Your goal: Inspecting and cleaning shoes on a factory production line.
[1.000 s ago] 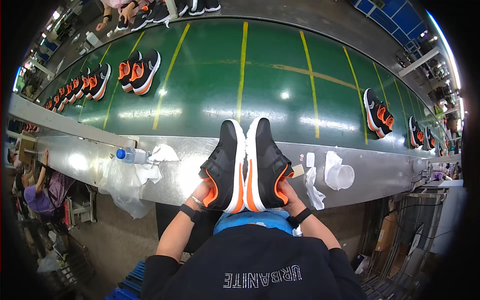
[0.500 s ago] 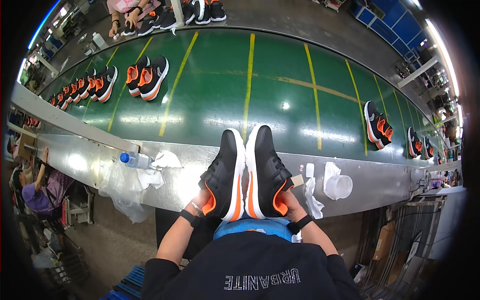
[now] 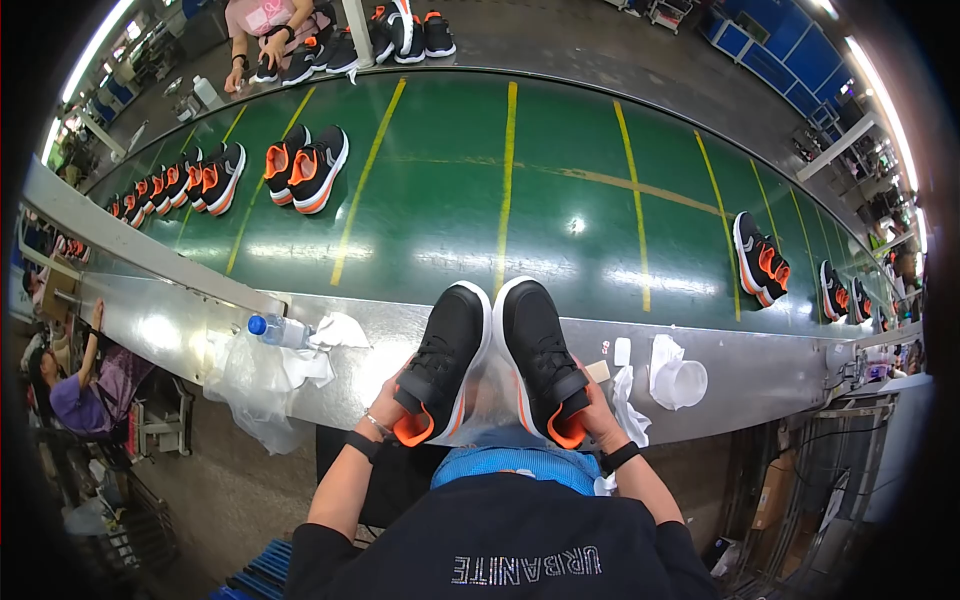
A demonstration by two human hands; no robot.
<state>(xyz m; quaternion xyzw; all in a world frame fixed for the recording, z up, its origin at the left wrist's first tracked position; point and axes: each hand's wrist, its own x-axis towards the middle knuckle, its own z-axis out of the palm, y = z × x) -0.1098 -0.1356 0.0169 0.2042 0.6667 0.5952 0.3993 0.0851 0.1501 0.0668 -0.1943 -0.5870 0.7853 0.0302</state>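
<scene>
A black sneaker with orange lining and a white sole is in each of my hands. My left hand [image 3: 386, 402] grips the heel end of the left sneaker [image 3: 440, 350]. The heel end of the right sneaker [image 3: 535, 345] is held by my right hand [image 3: 597, 408]. Both shoes point away from me above the metal bench edge, their tops showing and their toes close together. Most of my fingers are hidden behind the shoes.
Beyond the metal ledge [image 3: 770, 370] runs a green conveyor belt [image 3: 450, 220] with yellow lines. A pair of sneakers [image 3: 307, 168] stands on it, more at both sides. A bottle [image 3: 278, 328], plastic bag [image 3: 255, 385] and clear cup [image 3: 684, 384] lie nearby. A co-worker [image 3: 268, 35] handles shoes opposite.
My hands have moved apart and turned the two sneakers, so their uppers show more and their soles less. The heels now stand wider apart.
</scene>
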